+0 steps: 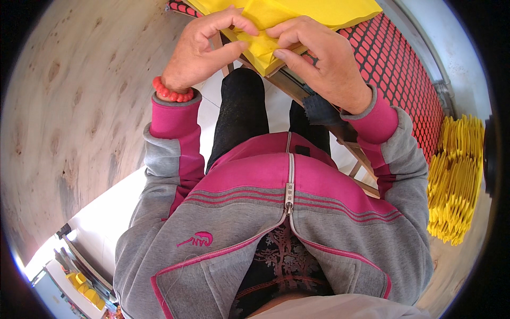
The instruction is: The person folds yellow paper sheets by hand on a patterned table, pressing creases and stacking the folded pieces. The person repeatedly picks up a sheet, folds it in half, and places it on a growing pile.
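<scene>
Nearest the camera, the grey and magenta jacket (239, 173) is part unzipped over a dark printed shirt (287, 255); a pale cloth (350, 308) is cut off by the lower edge. Beyond the jacket, the dark trousers (241, 101) are partly covered by its hem.

The left hand (199, 50), wearing a red beaded bracelet (172, 91), and the right hand (324, 58) are close together but apart, with fingertips at a fold of yellow cloth (319, 13). Thumb and forefinger of each are spread; whether either pair is clamped on the cloth cannot be told, and the hands hide part of the fold. The cloth lies over the near corner of the table, its far part cut off by the upper edge.

Under it is a red and black patterned cover (382, 58). A dark blue cloth piece (321, 110) sits at the table's edge, below the right wrist.

Farther right, yellow folded pieces (454, 181) stand stacked by the wall. At lower left, a pale box-like holder (50, 292) is cut off; yellow items (87, 292) appear in or against it, their kind unclear.
</scene>
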`<control>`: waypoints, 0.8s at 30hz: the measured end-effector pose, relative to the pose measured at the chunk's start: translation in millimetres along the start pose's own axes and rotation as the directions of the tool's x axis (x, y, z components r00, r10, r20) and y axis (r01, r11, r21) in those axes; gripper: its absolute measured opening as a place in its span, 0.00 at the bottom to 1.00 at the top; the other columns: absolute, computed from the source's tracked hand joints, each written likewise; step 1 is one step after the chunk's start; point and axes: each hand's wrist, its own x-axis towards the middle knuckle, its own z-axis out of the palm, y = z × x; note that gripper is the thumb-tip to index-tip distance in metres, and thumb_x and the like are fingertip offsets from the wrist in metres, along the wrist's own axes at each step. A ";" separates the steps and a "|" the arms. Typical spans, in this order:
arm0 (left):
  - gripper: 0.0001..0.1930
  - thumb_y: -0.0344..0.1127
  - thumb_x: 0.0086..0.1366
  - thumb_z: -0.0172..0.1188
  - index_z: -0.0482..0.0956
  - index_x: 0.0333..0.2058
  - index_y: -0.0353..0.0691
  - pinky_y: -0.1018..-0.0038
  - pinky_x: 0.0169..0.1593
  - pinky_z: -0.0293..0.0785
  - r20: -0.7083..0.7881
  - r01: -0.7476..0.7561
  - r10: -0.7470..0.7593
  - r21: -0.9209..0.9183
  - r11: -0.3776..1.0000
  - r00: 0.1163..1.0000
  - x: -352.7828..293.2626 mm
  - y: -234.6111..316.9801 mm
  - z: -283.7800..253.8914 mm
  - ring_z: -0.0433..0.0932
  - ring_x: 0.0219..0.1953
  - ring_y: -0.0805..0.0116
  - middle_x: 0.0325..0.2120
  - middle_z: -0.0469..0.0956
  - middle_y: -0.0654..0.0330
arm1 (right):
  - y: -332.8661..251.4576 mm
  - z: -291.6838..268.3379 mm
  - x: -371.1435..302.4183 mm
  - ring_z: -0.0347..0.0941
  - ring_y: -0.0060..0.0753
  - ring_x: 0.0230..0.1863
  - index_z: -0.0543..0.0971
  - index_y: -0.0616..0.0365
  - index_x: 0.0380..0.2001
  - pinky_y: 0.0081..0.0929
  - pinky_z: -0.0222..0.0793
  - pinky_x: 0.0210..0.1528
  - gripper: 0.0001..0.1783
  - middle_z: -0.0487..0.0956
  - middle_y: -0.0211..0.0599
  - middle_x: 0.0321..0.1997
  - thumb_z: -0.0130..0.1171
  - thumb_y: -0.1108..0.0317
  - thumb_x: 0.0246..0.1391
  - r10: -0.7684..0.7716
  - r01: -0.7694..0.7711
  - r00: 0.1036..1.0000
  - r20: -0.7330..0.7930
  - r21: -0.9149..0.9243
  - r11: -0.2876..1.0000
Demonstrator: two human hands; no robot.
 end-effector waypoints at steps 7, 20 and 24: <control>0.05 0.29 0.68 0.65 0.81 0.42 0.37 0.77 0.54 0.71 -0.113 0.082 -0.082 -0.012 0.997 0.990 0.7 -8.2 10.7 0.77 0.45 0.78 0.39 0.81 0.69 | -4.6 4.6 4.5 0.81 0.42 0.42 0.79 0.59 0.37 0.31 0.75 0.45 0.07 0.83 0.40 0.46 0.66 0.74 0.55 -0.097 0.082 0.971 -0.219 -0.076 0.994; 0.06 0.27 0.69 0.64 0.81 0.43 0.36 0.78 0.53 0.71 -0.168 0.077 -0.092 -0.092 0.993 0.981 -3.8 -17.4 14.1 0.76 0.46 0.78 0.39 0.80 0.68 | -5.5 1.2 6.8 0.77 0.55 0.58 0.80 0.61 0.34 0.40 0.73 0.60 0.09 0.80 0.55 0.56 0.70 0.74 0.51 -0.130 0.116 0.987 -0.097 -0.141 0.983; 0.10 0.23 0.65 0.63 0.81 0.45 0.36 0.74 0.60 0.68 -0.095 0.035 -0.048 -0.125 0.992 0.994 -6.0 -17.3 4.1 0.75 0.52 0.73 0.46 0.80 0.64 | -3.0 3.4 6.1 0.77 0.56 0.58 0.79 0.61 0.33 0.41 0.73 0.60 0.09 0.80 0.55 0.56 0.70 0.75 0.51 -0.107 0.098 0.986 -0.127 -0.075 0.992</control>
